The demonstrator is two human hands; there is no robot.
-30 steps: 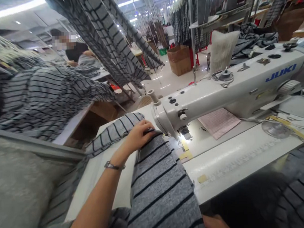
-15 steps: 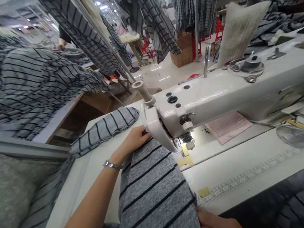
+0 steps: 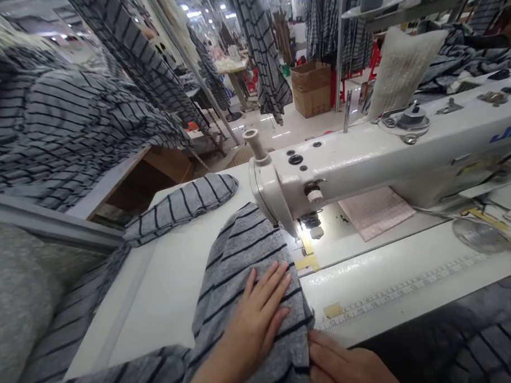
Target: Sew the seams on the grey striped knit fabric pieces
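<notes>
On the white table (image 3: 158,295), left of the sewing machine (image 3: 363,154), our open left hand (image 3: 255,309) is resting on striped fabric (image 3: 244,239), probably for flatness; whether our right hand (image 3: 349,367) is pinching its edge, we cannot tell.

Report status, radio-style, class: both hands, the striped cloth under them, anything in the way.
Left hand flat on striped cloth. Right hand at its right edge. Nearest obstacle: sewing machine, close by cloth's far end.

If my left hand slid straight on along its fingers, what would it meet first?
Past the striped fabric under it, your left hand would probably meet the needle end of the sewing machine first, though height and depth are hard to judge.
</notes>
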